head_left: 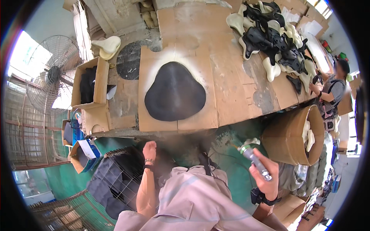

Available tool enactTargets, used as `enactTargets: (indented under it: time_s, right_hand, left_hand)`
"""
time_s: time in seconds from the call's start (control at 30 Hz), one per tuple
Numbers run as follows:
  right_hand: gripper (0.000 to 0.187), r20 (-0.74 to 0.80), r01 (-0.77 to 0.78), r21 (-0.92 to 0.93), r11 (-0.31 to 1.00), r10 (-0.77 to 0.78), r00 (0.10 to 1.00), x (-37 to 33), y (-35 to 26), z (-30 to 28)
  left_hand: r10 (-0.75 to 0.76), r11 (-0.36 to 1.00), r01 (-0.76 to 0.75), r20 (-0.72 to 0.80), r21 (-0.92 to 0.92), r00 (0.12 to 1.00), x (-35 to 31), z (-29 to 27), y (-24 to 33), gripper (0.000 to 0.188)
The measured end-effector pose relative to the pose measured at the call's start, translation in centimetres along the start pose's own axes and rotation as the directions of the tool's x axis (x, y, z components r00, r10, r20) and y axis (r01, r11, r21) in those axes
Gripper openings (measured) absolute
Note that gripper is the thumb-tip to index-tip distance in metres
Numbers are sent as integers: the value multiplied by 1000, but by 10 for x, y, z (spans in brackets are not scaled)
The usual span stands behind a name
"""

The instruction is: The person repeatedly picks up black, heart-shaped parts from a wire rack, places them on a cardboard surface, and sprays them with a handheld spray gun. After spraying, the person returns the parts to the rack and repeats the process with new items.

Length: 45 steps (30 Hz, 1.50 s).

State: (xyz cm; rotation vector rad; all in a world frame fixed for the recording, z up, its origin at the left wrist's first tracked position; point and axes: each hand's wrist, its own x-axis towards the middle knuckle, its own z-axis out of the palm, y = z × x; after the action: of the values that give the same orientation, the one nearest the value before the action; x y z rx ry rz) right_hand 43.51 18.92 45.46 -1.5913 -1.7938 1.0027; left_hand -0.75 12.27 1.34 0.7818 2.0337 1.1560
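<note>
My right hand grips a spray gun with a dark grey handle and a green ring, held to the right in front of the cardboard-covered table. Its nozzle end points up and left. My left hand is at the near table edge with its fingers curled; whether anything is inside them is hidden. A dark blur lies just right of it. Before me on the table, a black, rounded triangular seat cover piece lies flat, with pale overspray round its upper edge. Neither hand touches it.
Black and cream bicycle saddle parts are heaped at the back right, near another person. A cardboard drum stands right of me. At left are a box of black pieces, a fan and a wire basket.
</note>
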Motion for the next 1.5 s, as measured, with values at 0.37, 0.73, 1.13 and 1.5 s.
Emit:
enactTargets:
  time_s: [0.37, 0.73, 1.13, 1.5]
  right_hand:
    - [48, 144, 119, 122, 985, -136, 980, -2, 11, 22]
    - [50, -68, -36, 65, 997, 40, 997, -19, 38, -6]
    - [57, 88, 90, 130, 987, -102, 991, 25, 64, -7]
    - [55, 453, 336, 155, 929, -369, 812, 90, 56, 13]
  left_hand:
    - [193, 898, -64, -260, 436, 946, 116, 78, 125, 30]
    - [285, 870, -137, -257, 473, 924, 110, 94, 162, 27]
    - [54, -32, 215, 213, -976, 976, 124, 78, 312, 39]
    - [374, -107, -224, -248, -969, 894, -29, -90, 329, 55]
